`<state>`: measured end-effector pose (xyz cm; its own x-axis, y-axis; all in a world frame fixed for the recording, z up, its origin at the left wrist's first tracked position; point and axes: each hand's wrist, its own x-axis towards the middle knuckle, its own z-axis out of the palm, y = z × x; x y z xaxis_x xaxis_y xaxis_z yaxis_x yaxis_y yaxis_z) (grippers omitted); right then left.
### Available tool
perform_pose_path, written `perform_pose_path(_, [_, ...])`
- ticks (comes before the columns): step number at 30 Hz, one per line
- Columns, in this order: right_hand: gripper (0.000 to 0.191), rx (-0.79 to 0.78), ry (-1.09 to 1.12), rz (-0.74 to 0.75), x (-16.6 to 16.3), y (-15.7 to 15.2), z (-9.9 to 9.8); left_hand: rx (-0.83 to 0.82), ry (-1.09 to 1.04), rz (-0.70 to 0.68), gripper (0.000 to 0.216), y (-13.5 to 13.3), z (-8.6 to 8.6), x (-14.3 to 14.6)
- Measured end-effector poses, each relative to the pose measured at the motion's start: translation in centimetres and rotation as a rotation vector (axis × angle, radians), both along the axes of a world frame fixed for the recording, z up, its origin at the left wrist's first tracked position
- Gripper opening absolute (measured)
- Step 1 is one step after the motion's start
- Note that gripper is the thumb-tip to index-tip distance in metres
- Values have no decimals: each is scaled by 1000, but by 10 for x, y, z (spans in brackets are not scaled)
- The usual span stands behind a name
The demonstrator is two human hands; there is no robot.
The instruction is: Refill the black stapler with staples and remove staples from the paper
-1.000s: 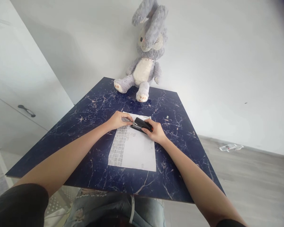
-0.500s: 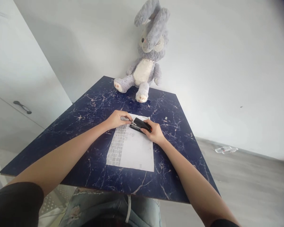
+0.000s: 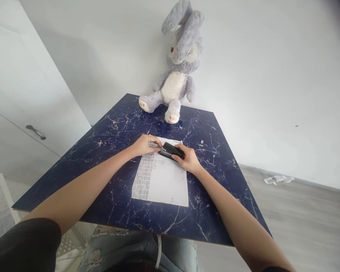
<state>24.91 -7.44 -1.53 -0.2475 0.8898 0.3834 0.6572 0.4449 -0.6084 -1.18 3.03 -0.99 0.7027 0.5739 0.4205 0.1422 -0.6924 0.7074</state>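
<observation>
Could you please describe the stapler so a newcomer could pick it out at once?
On the blue marbled table, find the printed sheet before the plush rabbit. Over the sheet's far part, in the right hand, is the stapler: unlike the white sheet, black with a reddish touch.

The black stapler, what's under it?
White printed paper shows on both sides of the black stapler, lying on the dark blue table. The spot directly beneath is covered. The right hand hides some too.

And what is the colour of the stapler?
The stapler is mostly black, seen best in the head view.
</observation>
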Motion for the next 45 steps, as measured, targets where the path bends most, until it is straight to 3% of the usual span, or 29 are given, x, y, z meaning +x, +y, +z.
perform_pose_path(22, [26,-13,32,-12,0,-1,3,-73,27,-6,24,2,0,-2])
perform_pose_path(29, [30,-72,191,-64,7,2,2,-9,15,-51,23,-2,3,-1])
perform_pose_path(45, [43,-222,544,12,15,4,-3,178,-43,-100,18,-13,3,3])
